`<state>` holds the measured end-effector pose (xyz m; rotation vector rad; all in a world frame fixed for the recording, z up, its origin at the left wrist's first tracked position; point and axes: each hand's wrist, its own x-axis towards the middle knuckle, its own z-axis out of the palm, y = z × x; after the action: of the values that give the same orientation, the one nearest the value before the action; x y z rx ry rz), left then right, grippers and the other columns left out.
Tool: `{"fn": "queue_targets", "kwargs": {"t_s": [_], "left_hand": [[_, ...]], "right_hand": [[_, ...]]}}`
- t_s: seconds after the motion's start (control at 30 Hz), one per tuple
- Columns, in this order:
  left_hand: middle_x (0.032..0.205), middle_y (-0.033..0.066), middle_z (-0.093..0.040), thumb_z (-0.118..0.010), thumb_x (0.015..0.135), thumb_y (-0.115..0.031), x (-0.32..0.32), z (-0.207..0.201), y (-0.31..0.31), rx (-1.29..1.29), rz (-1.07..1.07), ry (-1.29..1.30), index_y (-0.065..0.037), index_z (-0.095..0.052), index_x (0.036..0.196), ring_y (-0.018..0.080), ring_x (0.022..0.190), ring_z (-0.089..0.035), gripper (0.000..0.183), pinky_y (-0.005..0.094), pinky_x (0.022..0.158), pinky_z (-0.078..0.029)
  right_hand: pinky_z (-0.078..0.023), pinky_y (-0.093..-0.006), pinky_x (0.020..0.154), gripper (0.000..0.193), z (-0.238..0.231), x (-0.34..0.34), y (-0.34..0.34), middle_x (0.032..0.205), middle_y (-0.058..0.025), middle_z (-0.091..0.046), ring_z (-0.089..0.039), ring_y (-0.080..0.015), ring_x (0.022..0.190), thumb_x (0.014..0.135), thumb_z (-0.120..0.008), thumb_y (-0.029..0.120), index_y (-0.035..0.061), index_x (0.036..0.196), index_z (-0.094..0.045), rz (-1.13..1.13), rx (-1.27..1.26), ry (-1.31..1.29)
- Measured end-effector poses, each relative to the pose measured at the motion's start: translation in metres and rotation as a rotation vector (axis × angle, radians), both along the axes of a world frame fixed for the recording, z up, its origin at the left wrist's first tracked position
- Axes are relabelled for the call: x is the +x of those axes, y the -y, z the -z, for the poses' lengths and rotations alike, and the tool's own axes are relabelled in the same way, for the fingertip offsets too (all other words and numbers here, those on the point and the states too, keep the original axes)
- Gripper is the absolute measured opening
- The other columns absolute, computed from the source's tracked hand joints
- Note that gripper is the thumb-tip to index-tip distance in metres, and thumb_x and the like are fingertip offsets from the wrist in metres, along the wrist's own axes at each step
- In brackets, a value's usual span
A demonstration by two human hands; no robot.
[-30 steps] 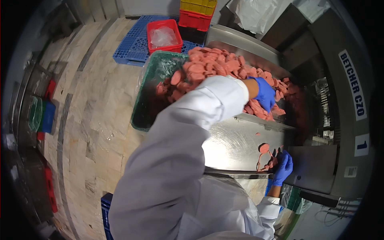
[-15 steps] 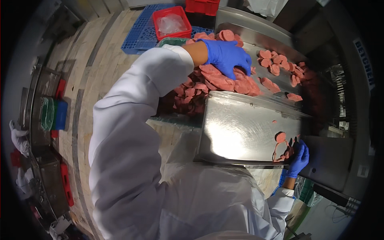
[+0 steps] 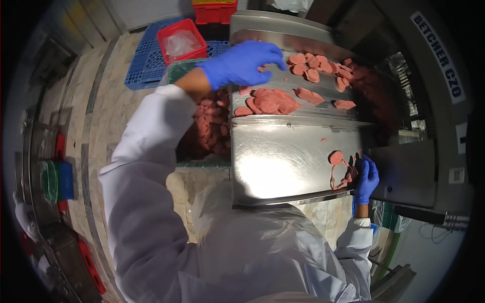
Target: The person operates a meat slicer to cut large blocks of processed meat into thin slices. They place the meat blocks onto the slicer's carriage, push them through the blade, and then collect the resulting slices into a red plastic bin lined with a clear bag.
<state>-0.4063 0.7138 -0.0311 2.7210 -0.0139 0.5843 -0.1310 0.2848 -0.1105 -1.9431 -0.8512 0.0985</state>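
At the upper middle of the frame, over the left end of a metal trough (image 3: pixel 323 113), I see the left hand (image 3: pixel 242 64) in a blue glove, its fingers loosely curved and spread away from the thumb. No meat shows in its grasp; a small pink bit is visible between thumb and fingers, and I cannot tell whether it touches the glove. Just below that hand, near the centre of the picture, a heap of pink meat slices (image 3: pixel 273 102) lies along the near side of the trough. Two loose pieces (image 3: pixel 308 95) rest to its right, and a scattered cluster of round slices (image 3: pixel 312 62) lies above them, trailing into the dim right end.

Left of the trough, under the left forearm, I make out a green crate (image 3: pixel 202 163) filled with more meat (image 3: pixel 208 126). On the bare metal shelf (image 3: pixel 283 146) below the trough, one round slice (image 3: pixel 335 157) and some scraps (image 3: pixel 349 175) lie toward the right. Beside those scraps, right of centre, the right hand (image 3: pixel 367 178) sits at the shelf's end with bent fingers; from my view I cannot tell whether it pinches anything. At the upper left, a red bin (image 3: pixel 197 54) holds a clear plastic bag (image 3: pixel 180 43) on a blue pallet (image 3: pixel 141 63).
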Motion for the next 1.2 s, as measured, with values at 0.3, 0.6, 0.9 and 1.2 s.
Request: {"fn": "queue_targets", "kwargs": {"t_s": [0.3,0.6,0.9,1.2], "left_hand": [[0.133,0.0122,-0.052,-0.061,0.083,-0.025,0.038,0.042,0.05,0.011,0.268,-0.453,-0.016,-0.067,0.112,0.0304,0.116,-0.054,0.031,0.0399,0.097,-0.043],[0.116,0.0091,-0.063,-0.065,0.07,-0.003,-0.092,0.034,-0.001,-0.057,0.015,-0.322,-0.009,-0.07,0.087,0.0284,0.113,-0.055,0.018,0.0384,0.098,-0.042],[0.128,0.0165,-0.054,-0.069,0.08,-0.02,0.096,-0.039,0.043,0.117,0.093,0.04,-0.011,-0.065,0.114,0.0359,0.112,-0.055,0.035,0.0425,0.096,-0.045],[0.135,0.0212,-0.048,-0.064,0.082,-0.049,0.394,0.002,0.065,0.202,0.049,0.058,-0.012,-0.041,0.141,0.0393,0.121,-0.048,0.073,0.0441,0.101,-0.041]], "right_hand": [[-0.05,-0.0268,0.08,0.023,0.014,0.014,0.002,0.099,-0.0075,-0.067,-0.061,-0.0126,0.087,0.095,-0.058,0.012,-0.0031,0.11,-0.065,-0.036,0.038,0.036],[-0.05,-0.0276,0.08,0.023,0.011,0.005,0.011,0.097,-0.0083,-0.068,-0.062,-0.0138,0.086,0.095,-0.058,0.013,-0.0035,0.11,-0.065,0.033,0.074,-0.038],[-0.052,-0.0283,0.069,0.021,-0.012,0.004,0.005,0.093,-0.0104,-0.069,-0.067,-0.0176,0.077,0.087,-0.066,0.015,0.0048,0.106,-0.069,-0.04,0.027,0.115],[-0.052,-0.0336,0.06,0.017,-0.023,0.01,0.003,0.083,-0.0116,-0.066,-0.065,-0.0276,0.067,0.083,-0.067,0.017,0.0081,0.097,-0.07,-0.055,-0.022,0.263]]}}
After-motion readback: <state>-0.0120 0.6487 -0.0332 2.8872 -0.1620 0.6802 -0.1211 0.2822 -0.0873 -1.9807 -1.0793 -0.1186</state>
